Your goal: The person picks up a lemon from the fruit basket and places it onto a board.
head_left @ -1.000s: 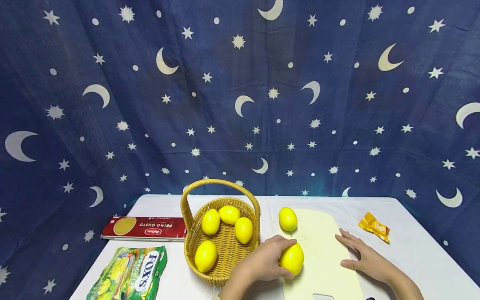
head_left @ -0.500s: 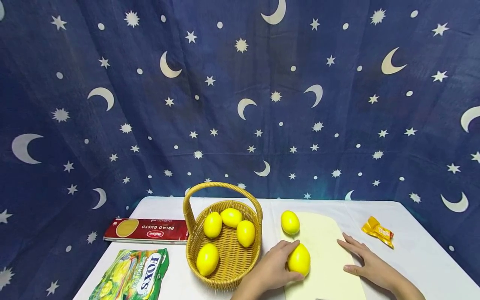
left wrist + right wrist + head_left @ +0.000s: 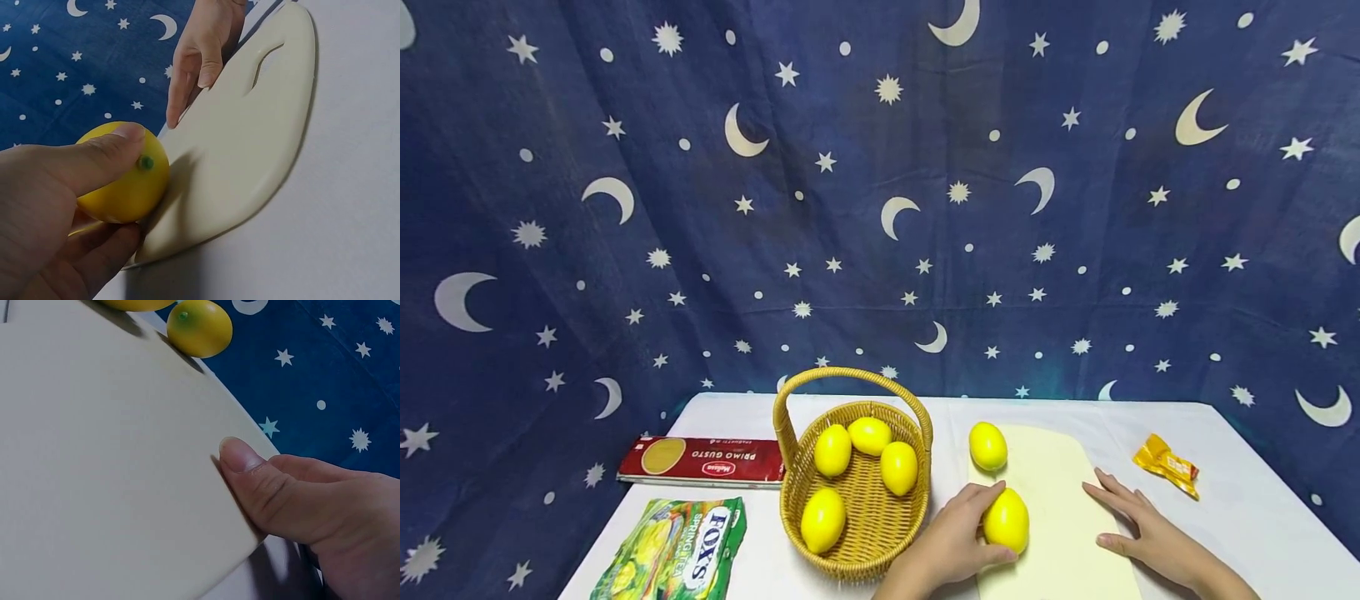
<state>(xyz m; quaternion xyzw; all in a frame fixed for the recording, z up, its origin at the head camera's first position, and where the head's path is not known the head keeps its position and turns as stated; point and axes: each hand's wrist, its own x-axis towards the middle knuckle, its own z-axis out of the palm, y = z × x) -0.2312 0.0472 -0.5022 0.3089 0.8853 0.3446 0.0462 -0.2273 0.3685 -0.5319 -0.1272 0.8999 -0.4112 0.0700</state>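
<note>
My left hand [image 3: 953, 537] grips a lemon [image 3: 1006, 522] over the left part of a cream cutting board [image 3: 1063, 508]. In the left wrist view, the thumb lies across the lemon [image 3: 122, 187] and the fingers are beneath it. Whether this lemon touches the board cannot be told. Another lemon [image 3: 988, 447] rests at the board's far left corner. My right hand [image 3: 1153, 529] rests against the board's right edge with its fingers fairly straight. Its thumb [image 3: 250, 469] lies over that edge in the right wrist view.
Left of the board stands a wicker basket [image 3: 861, 542] with several lemons in it. A red spaghetti pack [image 3: 703, 461] and a green FOX'S bag [image 3: 673, 546] lie farther left. An orange wrapped packet [image 3: 1167, 467] lies at the right. A star-patterned curtain [image 3: 880, 250] hangs behind.
My left hand has carried the lemon a little to the right over the board. The right hand stays at the board's edge. The head view has shifted slightly.
</note>
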